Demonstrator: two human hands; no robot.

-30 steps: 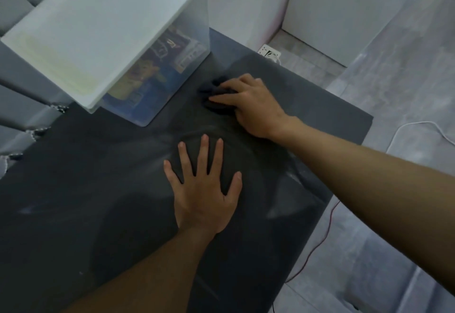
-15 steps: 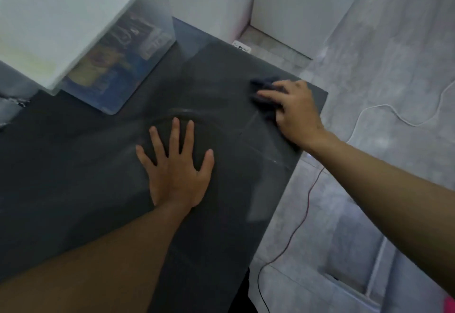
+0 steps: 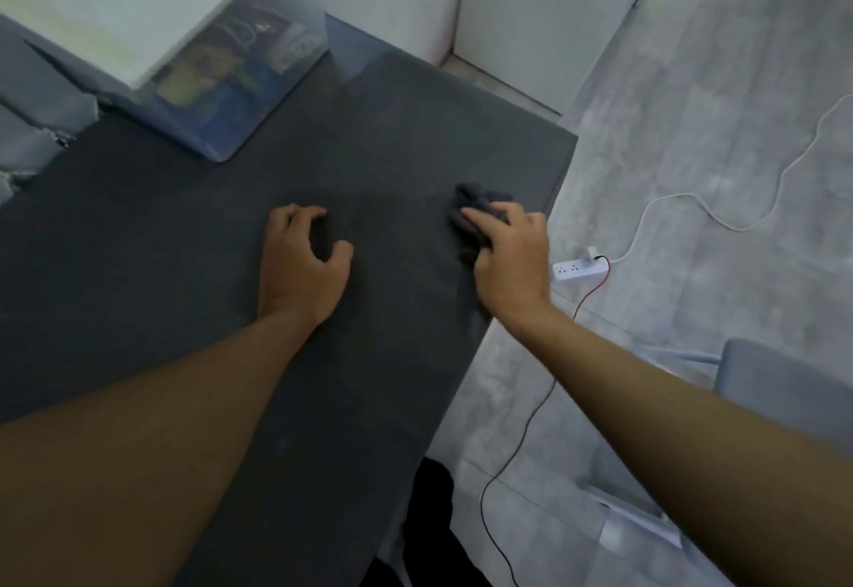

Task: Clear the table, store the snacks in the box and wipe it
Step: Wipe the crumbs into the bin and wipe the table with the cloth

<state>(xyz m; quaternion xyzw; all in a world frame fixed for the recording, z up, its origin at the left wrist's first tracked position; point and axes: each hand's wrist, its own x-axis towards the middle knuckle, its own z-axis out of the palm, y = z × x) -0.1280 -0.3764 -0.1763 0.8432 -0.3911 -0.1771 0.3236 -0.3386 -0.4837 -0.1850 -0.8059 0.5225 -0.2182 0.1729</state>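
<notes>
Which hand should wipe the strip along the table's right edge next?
Right, most likely. The right hand grips the cloth on the table close to that edge; the left hand holds nothing and rests nearer the middle.

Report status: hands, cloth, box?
Left hand loosely curled on table, holding nothing. Right hand grips dark cloth near table's right edge. Lidded snack box far left, apart.

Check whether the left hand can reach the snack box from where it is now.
Probably yes. The left hand holds nothing, and only bare table lies between it and the box; the right hand, gripping the cloth, is off to the other side.
</notes>
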